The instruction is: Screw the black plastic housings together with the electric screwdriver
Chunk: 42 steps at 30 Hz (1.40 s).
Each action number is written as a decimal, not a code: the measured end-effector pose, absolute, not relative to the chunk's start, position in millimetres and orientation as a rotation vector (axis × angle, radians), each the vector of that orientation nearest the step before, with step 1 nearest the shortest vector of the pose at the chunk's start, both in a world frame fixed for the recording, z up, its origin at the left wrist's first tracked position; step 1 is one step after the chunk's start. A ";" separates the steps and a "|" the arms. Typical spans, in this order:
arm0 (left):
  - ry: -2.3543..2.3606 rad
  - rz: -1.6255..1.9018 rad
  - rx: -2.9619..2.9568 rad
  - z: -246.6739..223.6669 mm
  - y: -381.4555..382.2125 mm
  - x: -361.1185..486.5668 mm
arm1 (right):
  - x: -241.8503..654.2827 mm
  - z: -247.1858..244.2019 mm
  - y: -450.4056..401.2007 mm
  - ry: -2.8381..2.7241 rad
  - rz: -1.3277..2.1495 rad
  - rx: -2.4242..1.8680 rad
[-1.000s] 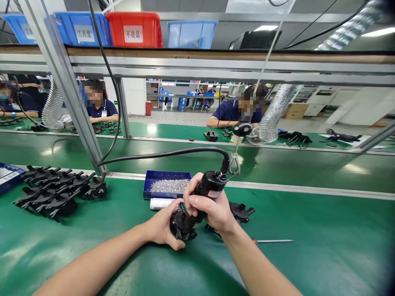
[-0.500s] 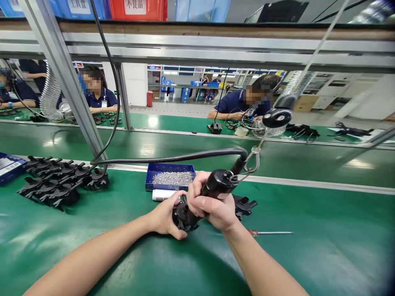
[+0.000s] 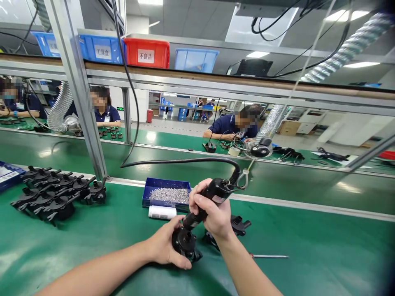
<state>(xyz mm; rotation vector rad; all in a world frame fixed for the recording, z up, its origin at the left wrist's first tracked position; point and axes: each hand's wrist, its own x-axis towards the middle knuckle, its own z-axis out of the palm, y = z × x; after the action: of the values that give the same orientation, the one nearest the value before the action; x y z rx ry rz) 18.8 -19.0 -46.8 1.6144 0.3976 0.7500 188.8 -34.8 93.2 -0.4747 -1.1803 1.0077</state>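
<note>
My left hand [image 3: 165,246] is closed around the side of a black plastic pump-like part [image 3: 185,245], which sits on the green mat with its short spout upward. My right hand [image 3: 216,216] grips a black electric screwdriver [image 3: 212,192], tilted so its lower end meets the far upper edge of that part. The bit itself is hidden. A black cable [image 3: 185,160] runs from the driver's top, beside a hanging cord. Partly behind my right wrist lie more black parts [image 3: 240,225] of the same kind. A screwdriver [image 3: 271,256] with a metal shaft rests to the right.
A blue tray [image 3: 147,191] of small silver screws stands beyond my hands, a white cylinder [image 3: 162,212] before it. Several similar black parts [image 3: 58,207] are grouped at left. A metal post [image 3: 88,123] rises there. Co-workers [image 3: 230,127] sit across the bench.
The view has tilted upward, so the bench appears lower. The electric screwdriver has shifted from the right side of the black part to its far upper edge. Both hands keep their hold.
</note>
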 end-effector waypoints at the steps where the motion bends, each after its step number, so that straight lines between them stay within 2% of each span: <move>1: 0.406 0.752 1.618 -44.7 -19.6 19.3 | 188.6 90.6 -33.1 -1.179 1.011 -0.477; 16: 0.614 0.629 1.591 -28.7 -32.6 20.0 | 171.2 94.6 -25.2 -1.055 1.170 -0.541; 22: 0.508 0.678 1.614 -24.8 -33.1 18.5 | 162.0 87.1 -33.2 -1.265 1.062 -0.606; 34: 0.469 0.669 1.598 -24.7 -28.4 15.3 | 152.3 92.9 -28.2 -1.161 1.049 -0.626; 42: 0.425 0.569 1.738 -49.1 -18.8 -1.9 | 176.9 106.4 -23.7 -1.139 0.991 -0.700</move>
<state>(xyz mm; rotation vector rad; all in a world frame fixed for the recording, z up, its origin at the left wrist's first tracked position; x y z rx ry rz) -1.9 -18.8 -49.1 1.7376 0.4253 0.5693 176.9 -23.7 106.4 -0.7003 -1.1388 0.9913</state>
